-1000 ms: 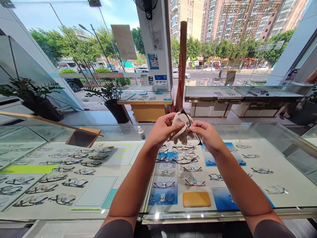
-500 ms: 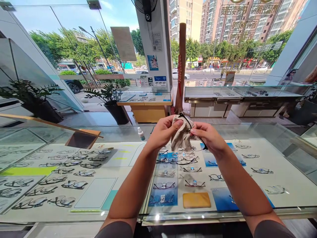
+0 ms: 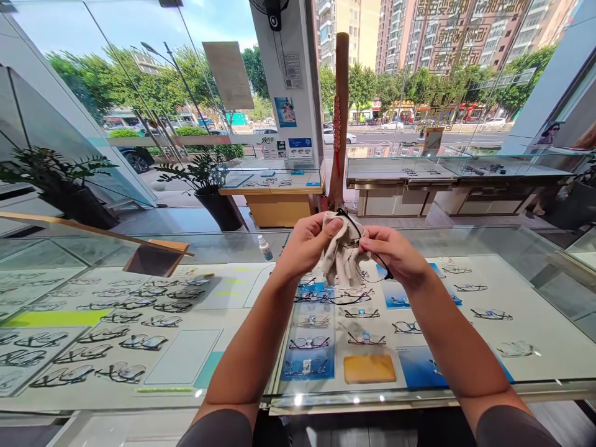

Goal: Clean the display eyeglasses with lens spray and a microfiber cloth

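Above the glass counter, my left hand (image 3: 311,243) pinches a crumpled beige cloth (image 3: 342,257), its thumb pressed on top. The cloth drapes over part of a pair of glasses (image 3: 382,266), whose dark temple shows at the cloth's upper edge. Between thumb and fingers, my right hand (image 3: 388,247) grips the frame of these glasses at the cloth's right side. One dark temple tip hangs below the right fingers. The lens under the cloth is hidden.
A small white bottle (image 3: 265,248) stands on the glass display counter (image 3: 526,248) left of my hands. Under the glass lie rows of spectacles (image 3: 310,342) and a yellow case (image 3: 369,369). A wooden-edged stand (image 3: 156,257) is at the left. Beyond stands a wooden post (image 3: 341,118).
The view has shifted slightly downward. Folds of the cloth hang a little differently under my left thumb, while both hands keep their hold in nearly the same place.
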### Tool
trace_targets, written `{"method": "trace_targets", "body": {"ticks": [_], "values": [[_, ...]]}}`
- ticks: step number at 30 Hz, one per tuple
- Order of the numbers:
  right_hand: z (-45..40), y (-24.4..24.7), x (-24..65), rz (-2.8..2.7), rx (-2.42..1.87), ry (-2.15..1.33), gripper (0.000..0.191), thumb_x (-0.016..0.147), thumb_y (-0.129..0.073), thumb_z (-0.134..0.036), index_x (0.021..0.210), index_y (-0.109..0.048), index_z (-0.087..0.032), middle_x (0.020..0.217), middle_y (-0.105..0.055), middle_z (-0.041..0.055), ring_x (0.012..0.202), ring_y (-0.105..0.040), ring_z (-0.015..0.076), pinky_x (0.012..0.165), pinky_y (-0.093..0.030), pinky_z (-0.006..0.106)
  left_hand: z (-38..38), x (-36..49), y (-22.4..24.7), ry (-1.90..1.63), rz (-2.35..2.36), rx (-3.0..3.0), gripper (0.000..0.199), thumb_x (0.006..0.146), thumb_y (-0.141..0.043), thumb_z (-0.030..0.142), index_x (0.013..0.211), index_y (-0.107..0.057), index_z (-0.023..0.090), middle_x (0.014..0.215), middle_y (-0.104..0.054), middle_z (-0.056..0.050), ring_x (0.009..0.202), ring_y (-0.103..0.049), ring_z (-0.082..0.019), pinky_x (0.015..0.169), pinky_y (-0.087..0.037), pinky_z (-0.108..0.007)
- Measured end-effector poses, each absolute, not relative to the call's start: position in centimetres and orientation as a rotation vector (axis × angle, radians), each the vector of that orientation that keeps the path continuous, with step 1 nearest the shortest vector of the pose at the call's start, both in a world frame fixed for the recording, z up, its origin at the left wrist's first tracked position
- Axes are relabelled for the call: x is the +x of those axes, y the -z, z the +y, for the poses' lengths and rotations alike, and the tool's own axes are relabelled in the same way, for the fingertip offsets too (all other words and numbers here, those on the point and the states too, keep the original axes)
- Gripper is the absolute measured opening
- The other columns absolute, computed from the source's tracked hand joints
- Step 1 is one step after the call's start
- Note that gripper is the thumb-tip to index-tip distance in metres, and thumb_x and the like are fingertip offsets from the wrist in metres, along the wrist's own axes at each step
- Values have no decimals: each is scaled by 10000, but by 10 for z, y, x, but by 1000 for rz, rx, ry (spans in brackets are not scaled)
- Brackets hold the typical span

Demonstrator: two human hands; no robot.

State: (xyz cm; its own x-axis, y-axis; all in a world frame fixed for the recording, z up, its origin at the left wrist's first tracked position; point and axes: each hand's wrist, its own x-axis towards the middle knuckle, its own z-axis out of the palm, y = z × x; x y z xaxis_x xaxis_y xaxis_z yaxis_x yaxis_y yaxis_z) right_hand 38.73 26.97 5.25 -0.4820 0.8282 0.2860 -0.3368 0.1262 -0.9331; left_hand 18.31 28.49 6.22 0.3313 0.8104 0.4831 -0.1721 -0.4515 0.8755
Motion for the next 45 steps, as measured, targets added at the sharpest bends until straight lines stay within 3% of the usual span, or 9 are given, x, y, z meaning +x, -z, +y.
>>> {"method": "trace_targets", "body": {"ticks": [5,11,18,28,32,36,41,43,45], "values": [[274,-48,387,-1418,-490,-1596,348,827,-907,-453,753,-705,-180,735,-594,-7,635,-464,100,585,-406,249,288,184,-58,-1229,523,1624,457,741,-976,469,956,-706,169,843,-723,-33,689,-627,-129,650,-523,-230],[271,-44,375,-1409,-419,-1666,377,814,-929,-475,760,-698,-181,776,-639,4,729,-557,120,680,-461,250,282,206,-50,-1611,685,1613,506,918,-788,619,755,-593,182,639,-562,31,554,-456,-85,538,-387,-211],[276,-45,384,-1376,-422,-1623,336,845,-912,-430,778,-703,-175,750,-607,-17,652,-505,92,615,-429,232,286,187,-60,-1223,537,1614,471,819,-904,561,988,-689,179,839,-703,-23,674,-608,-125,628,-501,-233],[271,-41,374,-1423,-450,-1564,381,826,-925,-483,773,-702,-179,788,-646,-4,735,-547,115,722,-444,267,285,201,-52,-1553,652,1594,573,960,-696,696,742,-615,173,658,-594,6,567,-472,-98,552,-404,-235],[276,-43,382,-1378,-465,-1478,356,843,-908,-490,777,-703,-206,788,-604,-17,732,-504,118,719,-452,270,294,186,-56,-1482,569,1490,496,933,-744,675,903,-733,181,752,-664,-17,634,-558,-129,607,-474,-258],[277,-46,391,-1344,-529,-1378,315,866,-883,-493,824,-717,-228,1063,-687,35,910,-596,151,843,-522,300,292,176,-61,-1672,605,1479,332,974,-735,544,1044,-766,221,842,-669,-23,690,-571,-129,619,-467,-249],[275,-48,397,-1381,-511,-1360,301,908,-845,-501,863,-698,-242,1004,-711,34,1026,-687,194,1002,-541,369,280,171,-66,-1814,722,1692,425,971,-722,407,668,-499,209,601,-386,46,530,-325,-108,502,-275,-272],[274,-48,398,-1405,-497,-1332,289,946,-809,-489,863,-688,-241,965,-708,25,979,-685,179,999,-540,363,276,171,-68,-1901,756,1957,485,946,-774,387,641,-442,207,633,-441,34,579,-401,-114,555,-342,-282],[274,-49,399,-1443,-485,-1300,282,982,-769,-479,864,-682,-238,939,-709,22,947,-671,167,969,-534,340,273,171,-72,-1925,747,2239,320,909,-833,393,784,-601,212,821,-640,-13,765,-593,-155,690,-471,-306]]}}
